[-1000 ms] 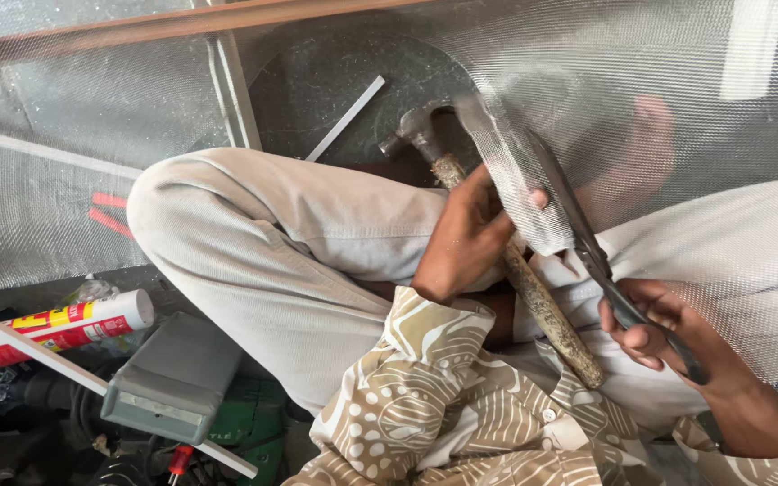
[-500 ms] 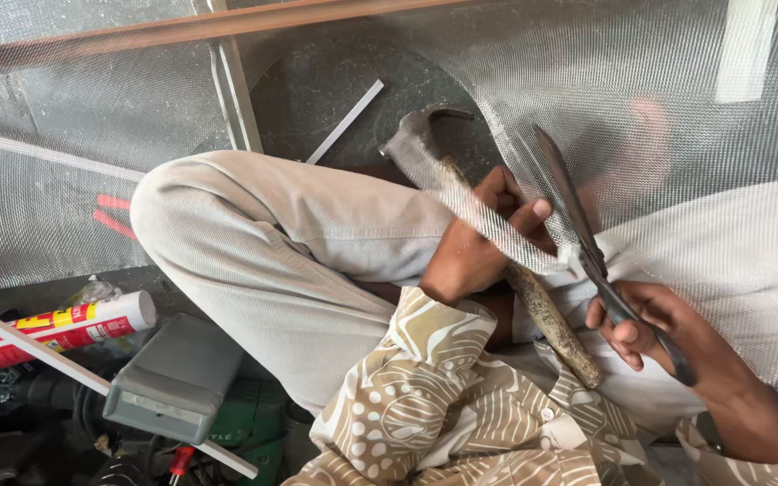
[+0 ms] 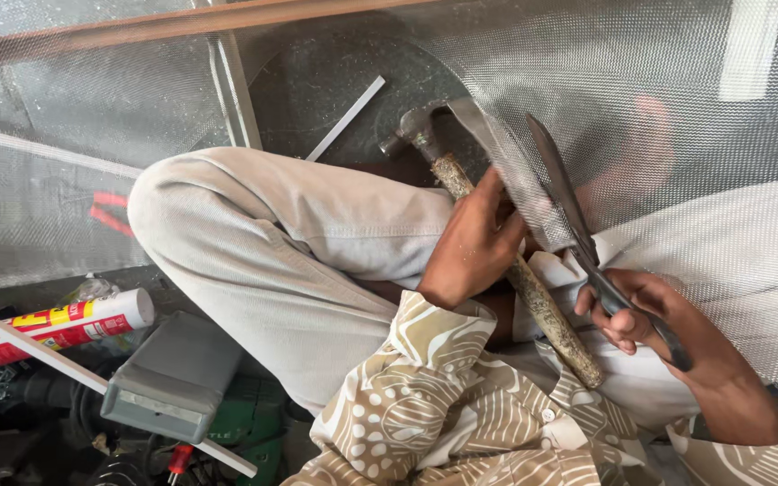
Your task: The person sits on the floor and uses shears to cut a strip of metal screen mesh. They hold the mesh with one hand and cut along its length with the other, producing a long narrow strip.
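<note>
I sit cross-legged in pale trousers with a sheet of grey wire mesh [image 3: 677, 117] draped over my lap. My right hand [image 3: 668, 337] grips the handles of large dark scissors [image 3: 569, 211], whose blades point up into the mesh edge. My left hand [image 3: 474, 243] pinches the cut strip of mesh beside the blades. A hammer [image 3: 515, 270] with a worn, speckled wooden handle lies across my lap between my hands, its metal head [image 3: 416, 126] resting on the floor.
A red and white sealant tube [image 3: 56, 328] lies at the lower left beside a grey box [image 3: 173, 378] and a green power tool [image 3: 249, 423]. White metal strips [image 3: 346, 119] lie on the dark floor. A wooden bar [image 3: 182, 22] runs along the top.
The scissors have shifted right and upward along the mesh edge. My left hand has followed, gripping the cut strip higher up. The hammer stays put.
</note>
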